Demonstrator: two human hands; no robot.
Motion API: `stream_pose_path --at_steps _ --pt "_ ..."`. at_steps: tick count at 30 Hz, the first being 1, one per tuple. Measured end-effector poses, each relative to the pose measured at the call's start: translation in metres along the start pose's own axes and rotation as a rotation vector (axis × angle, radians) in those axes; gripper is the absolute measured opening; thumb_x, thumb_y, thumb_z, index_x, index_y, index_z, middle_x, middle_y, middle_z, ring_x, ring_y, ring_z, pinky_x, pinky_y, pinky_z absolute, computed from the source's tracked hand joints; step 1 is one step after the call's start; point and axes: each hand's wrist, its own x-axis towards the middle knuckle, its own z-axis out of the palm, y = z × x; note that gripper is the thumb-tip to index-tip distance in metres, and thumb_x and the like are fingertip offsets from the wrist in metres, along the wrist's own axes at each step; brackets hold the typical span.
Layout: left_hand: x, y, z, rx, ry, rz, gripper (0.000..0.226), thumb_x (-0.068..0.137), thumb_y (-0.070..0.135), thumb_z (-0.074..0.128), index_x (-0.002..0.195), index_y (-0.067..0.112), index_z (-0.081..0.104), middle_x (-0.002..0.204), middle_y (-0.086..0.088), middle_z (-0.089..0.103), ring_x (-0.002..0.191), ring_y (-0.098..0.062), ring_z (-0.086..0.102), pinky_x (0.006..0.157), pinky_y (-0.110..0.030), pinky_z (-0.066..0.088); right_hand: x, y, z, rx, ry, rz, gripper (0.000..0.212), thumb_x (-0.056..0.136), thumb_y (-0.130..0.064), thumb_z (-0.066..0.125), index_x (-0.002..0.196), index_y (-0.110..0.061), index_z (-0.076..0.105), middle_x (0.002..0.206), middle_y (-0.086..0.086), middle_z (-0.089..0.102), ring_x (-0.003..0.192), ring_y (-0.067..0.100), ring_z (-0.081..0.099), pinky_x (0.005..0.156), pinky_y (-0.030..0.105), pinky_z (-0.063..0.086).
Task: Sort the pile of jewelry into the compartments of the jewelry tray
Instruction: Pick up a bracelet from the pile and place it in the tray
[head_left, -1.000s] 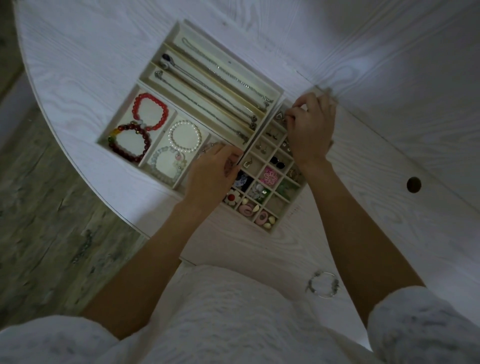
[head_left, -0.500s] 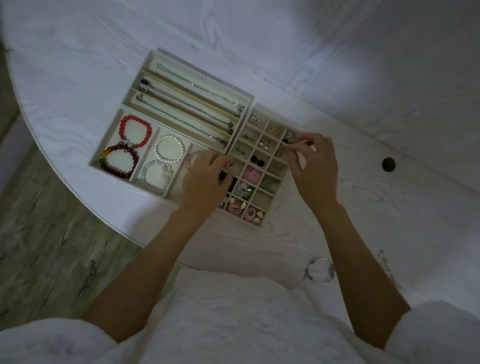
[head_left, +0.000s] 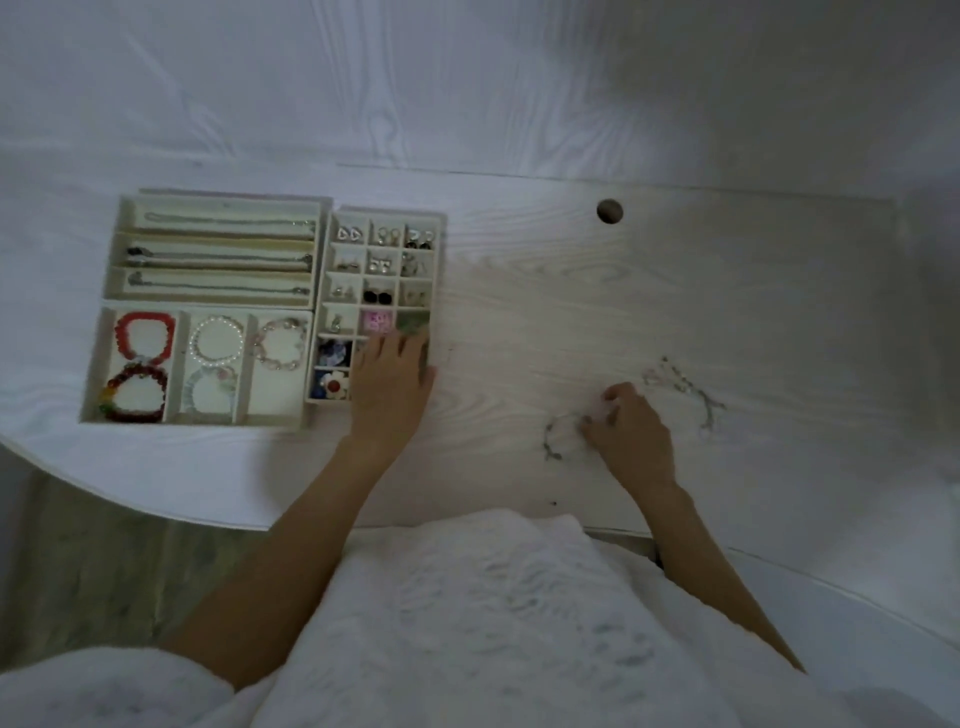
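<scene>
The cream jewelry tray (head_left: 115, 260) lies at the table's left. Its back rows hold thin necklaces (head_left: 218, 257), its front squares hold beaded bracelets, among them a red one (head_left: 120, 338), and its small grid (head_left: 363, 270) holds earrings and charms. My left hand (head_left: 389, 389) rests flat on the grid's near right corner and hides a few cells. Off to the right, my right hand (head_left: 623, 431) curls its fingertips on a pale beaded bracelet (head_left: 549, 441) lying on the table. A thin chain (head_left: 675, 379) lies just beyond that hand.
The white wood-grain table (head_left: 727, 291) has a round cable hole (head_left: 609, 210) at the back. Its curved front edge runs close under the tray at the left, with floor (head_left: 104, 561) below. One front square of the tray (head_left: 275, 395) holds nothing.
My right hand left the tray's small grid and swung right and toward me to the bracelet on the table. My left hand slid to the grid's near right corner. The view turned right.
</scene>
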Motion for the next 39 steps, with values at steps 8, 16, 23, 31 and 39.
stream_pose_path --at_steps 8,16,23,31,39 --pt "-0.007 0.051 0.019 -0.252 -0.157 0.286 0.039 0.086 0.028 0.063 0.121 0.010 0.060 0.106 -0.008 0.061 0.097 -0.027 0.055 0.082 -0.038 0.047 0.009 -0.020 0.011 0.046 -0.003 -0.269 0.009 0.084 -0.014 0.061 0.091 -0.010 0.059 0.090 0.005 0.056 0.080 0.022 0.054 0.064 0.024 0.031" --pt "-0.022 0.090 0.023 -0.549 -0.325 -0.187 0.012 0.089 0.024 0.062 0.094 0.014 0.067 0.096 -0.001 0.066 0.091 -0.013 0.057 0.078 -0.024 0.043 0.002 -0.031 -0.019 0.328 0.030 -0.438 0.011 0.085 -0.012 0.061 0.085 -0.018 0.053 0.077 -0.002 0.060 0.069 0.013 0.058 0.064 0.032 0.051" --pt "-0.062 0.041 -0.042 -1.318 0.006 -0.649 0.007 0.093 0.005 0.054 0.086 0.004 0.055 0.079 -0.004 0.068 0.079 -0.010 0.065 0.078 -0.020 0.052 -0.012 -0.104 -0.014 0.741 -0.438 -0.459 0.020 0.087 -0.002 0.062 0.099 -0.007 0.046 0.093 0.015 0.059 0.070 0.025 0.069 0.068 0.034 0.058" --pt "-0.070 -0.061 -0.082 -1.130 0.209 -0.773 0.018 0.088 0.004 0.062 0.106 0.009 0.059 0.089 -0.002 0.065 0.084 -0.016 0.065 0.082 -0.029 0.053 -0.020 -0.222 0.050 0.529 -0.369 -0.651 0.013 0.088 -0.001 0.060 0.093 -0.011 0.064 0.094 0.006 0.064 0.071 0.020 0.068 0.067 0.036 0.058" --pt "-0.063 -0.137 -0.088 -0.408 -0.038 -0.436 0.034 0.092 0.014 0.059 0.125 0.017 0.059 0.114 -0.002 0.068 0.098 -0.016 0.064 0.084 -0.024 0.046 -0.019 -0.266 0.087 0.211 -0.457 -0.662 0.033 0.088 -0.009 0.063 0.120 -0.008 0.061 0.123 0.009 0.060 0.109 0.023 0.057 0.094 0.030 0.045"
